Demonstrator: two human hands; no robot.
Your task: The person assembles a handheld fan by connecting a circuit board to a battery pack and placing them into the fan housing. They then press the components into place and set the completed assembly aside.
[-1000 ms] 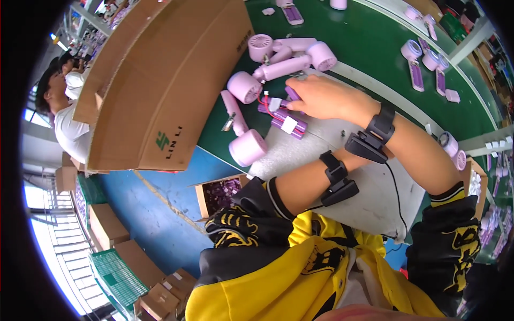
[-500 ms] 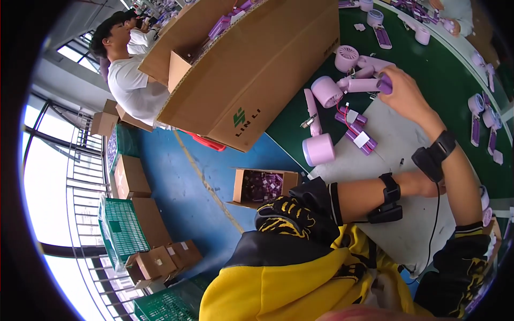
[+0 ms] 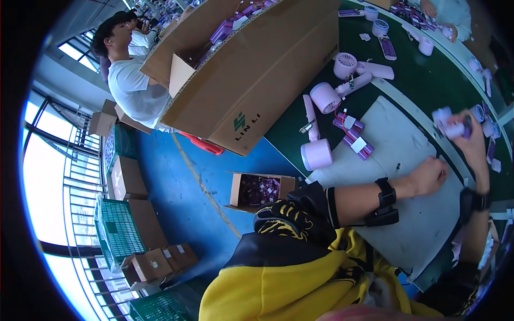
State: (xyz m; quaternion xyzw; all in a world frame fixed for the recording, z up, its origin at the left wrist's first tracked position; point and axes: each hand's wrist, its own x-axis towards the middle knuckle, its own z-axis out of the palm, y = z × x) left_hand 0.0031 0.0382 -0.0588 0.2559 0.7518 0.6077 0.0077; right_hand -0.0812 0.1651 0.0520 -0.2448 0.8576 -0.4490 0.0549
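Fan in hand: A light purple fan is up at the right side, past the grey sheet's edge, near other fans. It's blurry, so you can't tell its small parts.
Right hand: Your right hand has its fingers bent around the fan. That snug hold probably stops the round shape from slipping.
Left hand: Your left hand is low over the grey sheet, fingers curled into a loose fist. Nothing shows in it, but the inside is hidden. Maybe it's just resting, as one hand can hold the fan.
Grey sheet: The grey sheet lies flat on the green table, maybe to save things from scratches.
Battery packs: Two purple packs with white labels and red wires lie side by side by the sheet's left edge, perhaps to be easy to reach.
Left fans: Three fans lie near the packs, toward the big box.
Big box: The big brown box stands at the left, purple parts peeking out on top.
Floor box: A small box of purple bits sits on the blue floor. Its flaps are spread, likely for easy reaching.
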